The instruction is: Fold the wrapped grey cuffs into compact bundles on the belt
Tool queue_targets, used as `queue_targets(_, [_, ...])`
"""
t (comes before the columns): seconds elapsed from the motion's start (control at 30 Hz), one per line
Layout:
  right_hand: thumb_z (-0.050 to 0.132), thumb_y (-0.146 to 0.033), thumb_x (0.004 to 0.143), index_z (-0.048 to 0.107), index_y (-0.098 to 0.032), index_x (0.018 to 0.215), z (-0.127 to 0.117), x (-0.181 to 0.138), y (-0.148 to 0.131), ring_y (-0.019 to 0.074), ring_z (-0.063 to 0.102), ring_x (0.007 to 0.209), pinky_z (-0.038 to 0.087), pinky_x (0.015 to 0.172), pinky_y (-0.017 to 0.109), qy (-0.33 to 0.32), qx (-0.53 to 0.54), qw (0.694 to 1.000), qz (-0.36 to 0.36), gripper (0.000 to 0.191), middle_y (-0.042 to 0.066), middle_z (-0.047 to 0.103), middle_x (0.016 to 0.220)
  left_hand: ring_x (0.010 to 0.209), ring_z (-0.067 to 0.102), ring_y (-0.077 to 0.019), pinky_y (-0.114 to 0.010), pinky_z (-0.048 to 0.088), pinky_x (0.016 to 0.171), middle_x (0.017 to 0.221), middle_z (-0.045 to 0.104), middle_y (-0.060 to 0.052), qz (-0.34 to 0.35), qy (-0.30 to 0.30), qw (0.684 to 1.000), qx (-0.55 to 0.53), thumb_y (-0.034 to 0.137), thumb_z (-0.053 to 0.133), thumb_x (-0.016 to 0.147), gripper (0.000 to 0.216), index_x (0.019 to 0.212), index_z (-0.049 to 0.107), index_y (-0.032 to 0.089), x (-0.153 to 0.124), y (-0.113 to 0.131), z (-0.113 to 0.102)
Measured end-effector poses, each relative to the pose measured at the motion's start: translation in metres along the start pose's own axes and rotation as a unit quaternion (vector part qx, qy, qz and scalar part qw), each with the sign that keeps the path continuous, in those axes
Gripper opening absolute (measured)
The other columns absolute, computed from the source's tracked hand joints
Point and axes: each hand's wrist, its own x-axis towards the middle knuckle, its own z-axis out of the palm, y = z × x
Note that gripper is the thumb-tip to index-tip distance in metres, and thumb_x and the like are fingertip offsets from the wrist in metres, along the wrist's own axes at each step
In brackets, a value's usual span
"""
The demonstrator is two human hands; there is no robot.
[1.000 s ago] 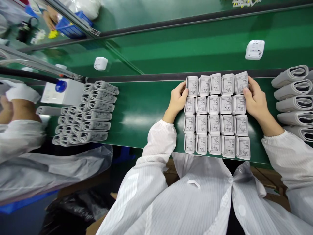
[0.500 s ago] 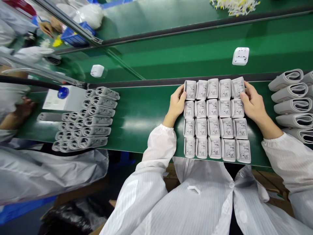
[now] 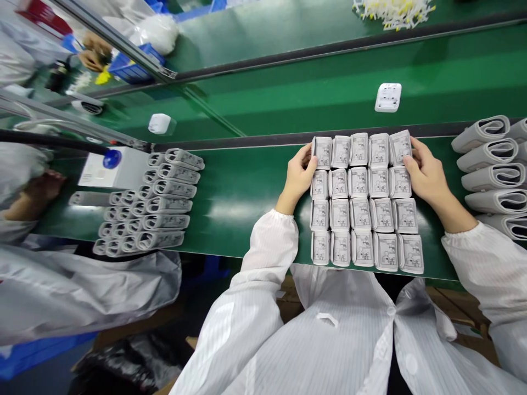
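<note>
Rows of rolled grey cuffs (image 3: 359, 182), which look like blood pressure cuffs with printed drawings on their faces, stand packed in a block before me. My left hand (image 3: 300, 171) is closed against the left end of the back row, thumb on the near side of the end cuff (image 3: 321, 152). At the other end of that row, my right hand (image 3: 424, 167) grips the slightly tilted right-hand cuff (image 3: 400, 147). The row lies squeezed between both hands. Some fingertips are hidden behind the cuffs.
More rolled cuffs (image 3: 488, 156) lie stacked at the right edge. Another stack (image 3: 164, 206) stands left, beside a white box (image 3: 111, 170) and a co-worker's arm (image 3: 31, 197). Beyond a dark rail (image 3: 255, 141), white plastic pieces (image 3: 388, 97) lie on a green belt (image 3: 288, 99).
The white pieces on the green belt have shifted left. My view has turned slightly. Both my hands stay at the ends of the back row, with hardly any movement.
</note>
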Motion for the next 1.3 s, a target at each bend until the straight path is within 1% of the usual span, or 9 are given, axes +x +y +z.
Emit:
queue_targets(0.23, [0.054, -0.086, 0.11, 0.058, -0.028, 0.178, -0.001, 0.0, 0.005, 0.0422, 0.087, 0.12, 0.069, 0.115, 0.066, -0.003, -0.001, 1.0, -0.02, 0.089, 0.015, 0.086, 0.149, 0.143, 0.081, -0.0342, -0.053, 0.064, 0.128, 0.159, 0.079, -0.022, -0.002, 0.003, 1.0, -0.005, 0.089, 0.07, 0.104, 0.088, 0.159, 0.072, 0.02, 0.0, -0.005, 0.0])
queue_targets(0.47, [0.054, -0.085, 0.11, 0.057, -0.029, 0.178, -0.001, 0.0, 0.005, 0.0447, 0.086, 0.127, 0.067, 0.118, 0.07, -0.004, -0.006, 1.0, -0.022, 0.088, 0.015, 0.085, 0.151, 0.151, 0.077, -0.0372, -0.056, 0.063, 0.13, 0.165, 0.076, -0.022, 0.012, -0.01, 1.0, -0.007, 0.087, 0.069, 0.105, 0.088, 0.163, 0.07, 0.021, 0.0, -0.012, -0.002])
queue_targets(0.67, [0.053, -0.086, 0.11, 0.057, -0.03, 0.178, 0.001, -0.001, 0.011, 0.0418, 0.088, 0.12, 0.07, 0.113, 0.067, 0.001, 0.005, 0.999, -0.034, 0.088, 0.014, 0.085, 0.151, 0.152, 0.075, -0.0387, -0.058, 0.062, 0.13, 0.165, 0.075, -0.02, 0.022, -0.017, 1.0, -0.012, 0.086, 0.073, 0.104, 0.087, 0.165, 0.068, 0.024, 0.0, -0.018, -0.003])
queue_targets(0.73, [0.053, -0.087, 0.11, 0.056, -0.03, 0.178, 0.003, 0.0, 0.013, 0.0413, 0.088, 0.118, 0.07, 0.112, 0.068, 0.005, 0.004, 0.999, -0.034, 0.089, 0.015, 0.085, 0.151, 0.144, 0.078, -0.0357, -0.055, 0.064, 0.127, 0.158, 0.078, -0.017, 0.027, -0.018, 0.999, -0.012, 0.084, 0.073, 0.105, 0.086, 0.168, 0.064, 0.028, 0.0, -0.02, -0.003])
queue_targets(0.87, [0.053, -0.09, 0.109, 0.055, -0.03, 0.178, 0.005, 0.001, 0.018, 0.0423, 0.088, 0.117, 0.07, 0.11, 0.069, 0.007, 0.008, 1.0, -0.03, 0.091, 0.016, 0.085, 0.15, 0.116, 0.084, -0.0266, -0.049, 0.069, 0.113, 0.135, 0.082, -0.011, 0.03, -0.019, 0.999, -0.014, 0.083, 0.073, 0.106, 0.088, 0.179, 0.052, 0.038, -0.001, -0.023, -0.004])
queue_targets(0.93, [0.052, -0.091, 0.108, 0.055, -0.03, 0.178, 0.006, 0.001, 0.019, 0.0439, 0.088, 0.119, 0.069, 0.111, 0.072, 0.005, 0.013, 0.999, -0.029, 0.093, 0.016, 0.084, 0.151, 0.11, 0.083, -0.0253, -0.049, 0.069, 0.11, 0.132, 0.082, -0.009, 0.037, -0.021, 0.999, -0.009, 0.083, 0.071, 0.107, 0.087, 0.179, 0.052, 0.04, -0.001, -0.023, -0.004])
queue_targets(1.07, [0.053, -0.094, 0.106, 0.053, -0.031, 0.179, 0.006, 0.001, 0.018, 0.0463, 0.087, 0.122, 0.069, 0.111, 0.076, 0.002, 0.027, 0.999, -0.027, 0.096, 0.018, 0.082, 0.155, 0.12, 0.083, -0.0281, -0.054, 0.067, 0.118, 0.138, 0.08, -0.008, 0.06, -0.036, 0.998, -0.001, 0.087, 0.065, 0.108, 0.091, 0.185, 0.043, 0.043, 0.001, -0.019, -0.006])
queue_targets(1.2, [0.057, -0.098, 0.103, 0.052, -0.034, 0.178, 0.006, 0.0, 0.017, 0.0417, 0.089, 0.111, 0.073, 0.1, 0.07, 0.007, 0.053, 0.998, -0.034, 0.099, 0.02, 0.077, 0.164, 0.142, 0.076, -0.0353, -0.059, 0.06, 0.129, 0.16, 0.073, -0.012, 0.075, -0.047, 0.996, 0.02, 0.091, 0.065, 0.105, 0.095, 0.183, 0.045, 0.041, 0.002, -0.014, -0.008])
queue_targets(1.3, [0.06, -0.098, 0.101, 0.048, -0.038, 0.179, 0.007, -0.001, 0.019, 0.0398, 0.089, 0.11, 0.075, 0.095, 0.067, 0.008, 0.071, 0.996, -0.043, 0.1, 0.019, 0.073, 0.17, 0.132, 0.08, -0.0332, -0.059, 0.062, 0.126, 0.146, 0.077, -0.011, 0.048, -0.049, 0.998, 0.011, 0.087, 0.073, 0.104, 0.093, 0.18, 0.046, 0.04, 0.001, -0.008, -0.006])
